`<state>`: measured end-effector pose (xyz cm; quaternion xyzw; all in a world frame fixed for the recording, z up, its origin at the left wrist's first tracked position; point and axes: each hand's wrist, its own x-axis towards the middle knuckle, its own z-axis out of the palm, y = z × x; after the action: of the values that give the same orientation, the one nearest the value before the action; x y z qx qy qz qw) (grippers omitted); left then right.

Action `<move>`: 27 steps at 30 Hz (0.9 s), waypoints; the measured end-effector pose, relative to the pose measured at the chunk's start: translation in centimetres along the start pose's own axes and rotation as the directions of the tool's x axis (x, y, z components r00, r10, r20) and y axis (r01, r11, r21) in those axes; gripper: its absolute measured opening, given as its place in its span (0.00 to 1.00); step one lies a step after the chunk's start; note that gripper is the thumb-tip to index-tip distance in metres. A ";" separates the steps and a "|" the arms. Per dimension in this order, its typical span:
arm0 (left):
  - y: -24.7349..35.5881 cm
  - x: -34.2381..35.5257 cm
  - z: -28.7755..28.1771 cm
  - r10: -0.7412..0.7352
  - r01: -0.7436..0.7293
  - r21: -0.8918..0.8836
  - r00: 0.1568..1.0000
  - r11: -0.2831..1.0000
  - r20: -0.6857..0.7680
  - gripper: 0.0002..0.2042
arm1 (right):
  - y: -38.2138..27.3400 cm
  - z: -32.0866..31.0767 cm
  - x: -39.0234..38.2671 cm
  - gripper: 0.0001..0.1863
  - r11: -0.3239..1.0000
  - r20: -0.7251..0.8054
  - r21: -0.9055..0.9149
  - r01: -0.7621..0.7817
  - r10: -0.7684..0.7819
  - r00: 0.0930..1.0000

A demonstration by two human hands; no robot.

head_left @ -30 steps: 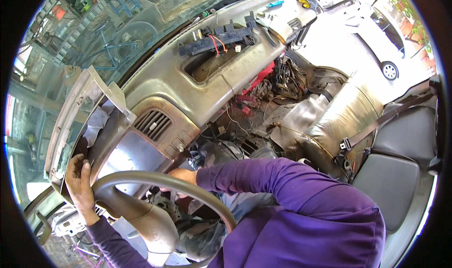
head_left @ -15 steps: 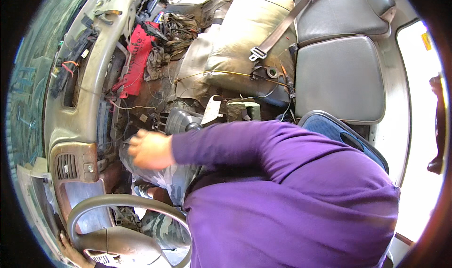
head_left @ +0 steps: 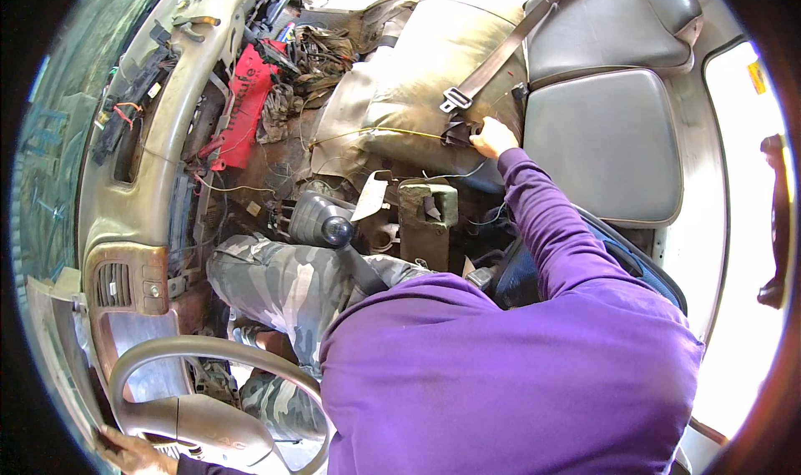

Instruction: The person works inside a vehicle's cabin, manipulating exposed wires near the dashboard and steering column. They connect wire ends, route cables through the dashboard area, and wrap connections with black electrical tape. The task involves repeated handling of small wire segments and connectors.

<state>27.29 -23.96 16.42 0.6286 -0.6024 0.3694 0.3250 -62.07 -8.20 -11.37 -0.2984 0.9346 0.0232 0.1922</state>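
Observation:
My left hand (head_left: 132, 450) is at the lower left, its fingers gripping the edge of the pale dashboard trim panel (head_left: 65, 354) beside the steering wheel (head_left: 200, 350). My right hand (head_left: 496, 138) reaches over to the worn tan cushion (head_left: 417, 66), its fingers closed at a small dark object (head_left: 457, 133), partly hidden by the fingers; what they hold I cannot make out. A seat belt buckle (head_left: 456, 98) lies just above that hand, and a yellow wire (head_left: 375, 130) runs toward it.
Around my legs are a gear lever (head_left: 338, 231), a metal bracket (head_left: 425, 225) and loose wires. A red board (head_left: 242, 116) and bundled wiring (head_left: 325, 54) fill the far footwell. The gray seat (head_left: 601, 150) is at right, a blue padded item (head_left: 622, 246) below it.
My view has swung from the dashboard and windscreen to the seats. My right hand has moved from behind the wheel, across the cabin rightward, to the tan cushion. My left hand stays at the trim.

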 end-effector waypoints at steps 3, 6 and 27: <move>12.7 -1.4 -3.2 0.059 -0.026 -0.320 0.994 0.947 0.095 0.13 | 1.7 0.3 0.9 0.28 0.999 0.035 -0.051 0.002 0.000 0.999; 19.4 -3.1 -7.2 0.103 0.051 -0.406 0.932 0.913 0.348 0.12 | 1.8 0.2 0.8 0.25 0.980 -0.041 -0.103 0.171 -0.176 0.984; 38.4 4.2 28.3 0.102 0.515 -0.490 0.609 0.703 0.787 0.24 | -55.2 -8.1 -6.6 0.08 0.129 -0.602 -0.194 0.972 -0.799 -0.014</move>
<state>-8.98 -52.72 4.01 0.6295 -0.6867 -0.2240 0.2864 -28.62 -51.21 2.52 -0.7866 0.5120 -0.3322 -0.0938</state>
